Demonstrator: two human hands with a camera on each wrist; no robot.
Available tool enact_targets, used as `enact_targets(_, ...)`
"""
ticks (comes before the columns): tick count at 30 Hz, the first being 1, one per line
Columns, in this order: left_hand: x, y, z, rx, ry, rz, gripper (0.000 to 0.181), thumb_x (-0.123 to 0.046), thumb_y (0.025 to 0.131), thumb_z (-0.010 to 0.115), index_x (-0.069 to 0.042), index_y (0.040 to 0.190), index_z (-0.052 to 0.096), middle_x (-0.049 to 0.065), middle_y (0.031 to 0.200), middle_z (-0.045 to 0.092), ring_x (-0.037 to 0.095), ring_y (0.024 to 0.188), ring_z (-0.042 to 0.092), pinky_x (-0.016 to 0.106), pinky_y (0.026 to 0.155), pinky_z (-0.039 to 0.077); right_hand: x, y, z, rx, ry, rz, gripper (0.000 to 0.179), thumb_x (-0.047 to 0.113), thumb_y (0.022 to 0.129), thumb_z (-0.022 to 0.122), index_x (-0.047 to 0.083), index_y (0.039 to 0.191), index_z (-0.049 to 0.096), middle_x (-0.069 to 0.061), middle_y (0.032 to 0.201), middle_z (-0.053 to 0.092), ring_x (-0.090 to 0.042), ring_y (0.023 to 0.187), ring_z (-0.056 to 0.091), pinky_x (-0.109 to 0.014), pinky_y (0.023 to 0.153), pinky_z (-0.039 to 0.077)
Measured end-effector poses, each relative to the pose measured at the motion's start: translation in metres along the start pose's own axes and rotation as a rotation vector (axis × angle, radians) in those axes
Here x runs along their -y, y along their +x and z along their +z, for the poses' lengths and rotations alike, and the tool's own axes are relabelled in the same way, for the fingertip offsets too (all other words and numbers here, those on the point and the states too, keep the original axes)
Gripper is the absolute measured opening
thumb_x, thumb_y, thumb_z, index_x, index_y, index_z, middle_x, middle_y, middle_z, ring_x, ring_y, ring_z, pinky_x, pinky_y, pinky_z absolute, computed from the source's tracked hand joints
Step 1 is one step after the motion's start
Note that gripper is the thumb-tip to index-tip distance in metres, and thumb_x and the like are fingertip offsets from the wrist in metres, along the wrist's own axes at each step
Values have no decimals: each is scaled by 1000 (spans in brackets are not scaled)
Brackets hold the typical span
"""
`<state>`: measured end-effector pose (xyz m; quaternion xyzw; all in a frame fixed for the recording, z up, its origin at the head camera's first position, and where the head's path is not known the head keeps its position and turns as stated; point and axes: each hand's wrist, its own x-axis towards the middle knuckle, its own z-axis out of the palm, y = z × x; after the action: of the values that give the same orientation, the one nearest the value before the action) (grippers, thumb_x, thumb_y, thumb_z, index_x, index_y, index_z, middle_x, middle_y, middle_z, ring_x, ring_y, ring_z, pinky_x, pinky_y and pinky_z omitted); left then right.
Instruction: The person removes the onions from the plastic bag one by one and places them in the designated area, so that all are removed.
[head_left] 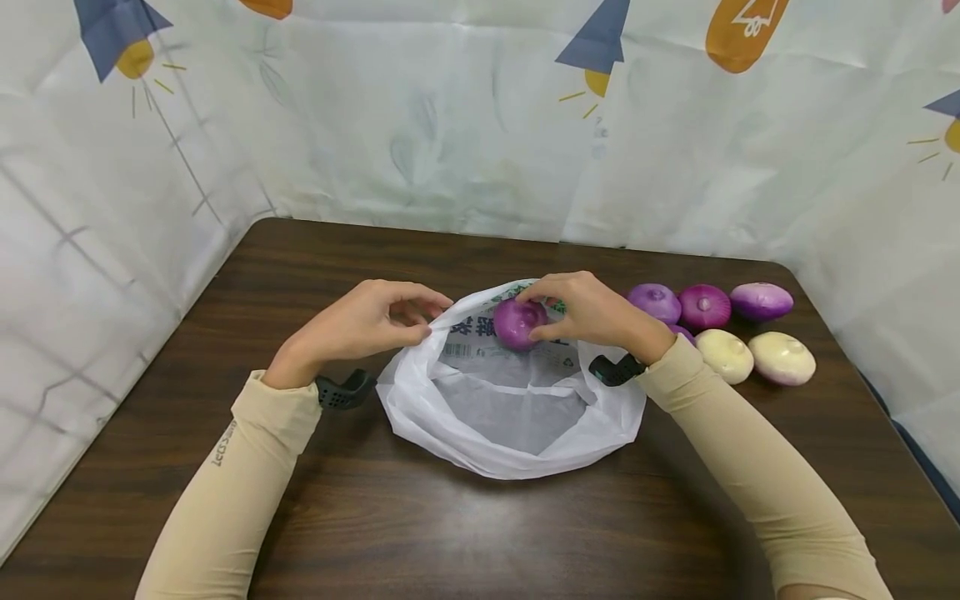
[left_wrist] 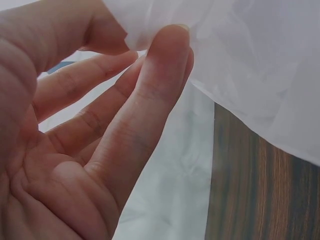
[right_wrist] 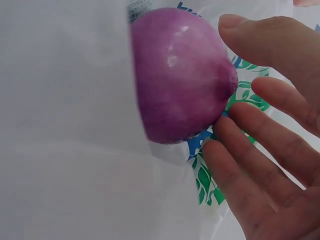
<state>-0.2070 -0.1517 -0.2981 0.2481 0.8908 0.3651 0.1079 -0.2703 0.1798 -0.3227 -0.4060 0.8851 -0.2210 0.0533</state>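
Observation:
A white plastic bag [head_left: 420,400] with printing inside lies on the table, its mouth spread wide. My left hand [head_left: 375,321] pinches the left side of its rim; in the left wrist view, thumb and finger grip the thin bag film [left_wrist: 260,65]. Inside the mouth is a purple onion [head_left: 517,323]. My right hand [head_left: 592,312] is over the far right rim, beside that onion. The right wrist view shows the onion [right_wrist: 182,77] just past the spread fingertips [right_wrist: 215,150], partly hidden by the bag wall.
Right of the bag are several purple onions [head_left: 705,307] and two pale onions [head_left: 782,358], in a loose group on the dark wooden table [head_left: 480,533]. A printed white curtain [head_left: 465,150] hangs behind and beside the table.

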Motion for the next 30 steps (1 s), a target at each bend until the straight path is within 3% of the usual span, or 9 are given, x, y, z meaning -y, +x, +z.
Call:
enact_targets(12, 3, 2, 0, 7, 7, -9, 40, -9, 94, 64, -19, 132, 70, 0, 111, 76, 11, 92, 72, 26, 83, 57, -5, 5, 6, 24, 43, 11, 48, 29, 83, 87, 17, 127, 73, -1, 119, 74, -20, 104, 67, -42, 93, 57)
enact_targets(30, 5, 3, 0, 9, 19, -24, 41, -7, 93, 63, -19, 132, 70, 1, 114, 76, 12, 94, 72, 27, 85, 57, -11, 6, 16, 41, 131, -13, 57, 32, 76, 92, 20, 128, 73, -1, 129, 70, -18, 110, 67, -42, 95, 58)
